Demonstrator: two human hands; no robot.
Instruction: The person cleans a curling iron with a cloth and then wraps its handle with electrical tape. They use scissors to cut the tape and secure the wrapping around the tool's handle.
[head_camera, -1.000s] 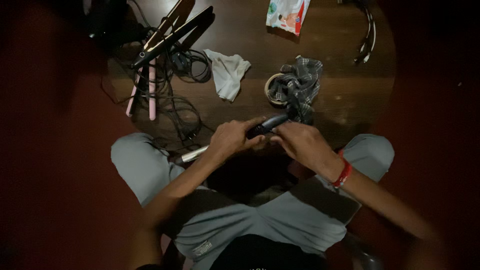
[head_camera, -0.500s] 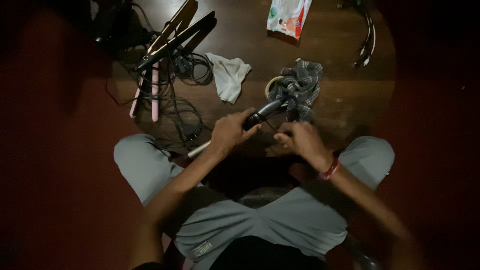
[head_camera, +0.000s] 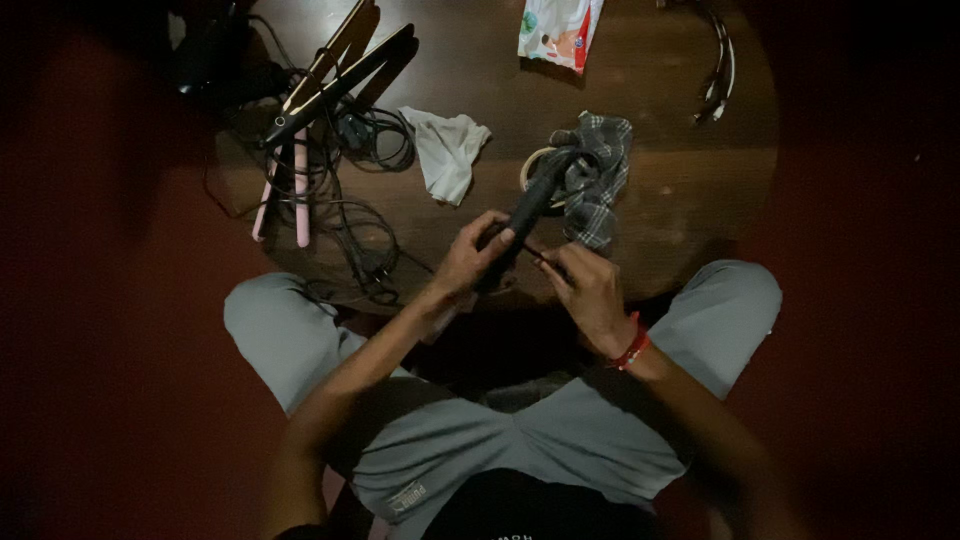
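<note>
My left hand grips a long black hair-styling iron by its lower part, its far end pointing up and away over the table. My right hand, with a red band at the wrist, pinches a thin dark tool against the iron's side. Just beyond the iron's tip lie a grey checked cloth and a roll of tape. I sit with my knees against the round wooden table.
A white cloth lies mid-table. To the left are a pink straightener, two dark straighteners and tangled black cables. A colourful packet and a curved dark object sit at the far edge.
The black iron has swung from lying nearly flat across my hands to pointing steeply away. My right hand has slid lower along its side.
</note>
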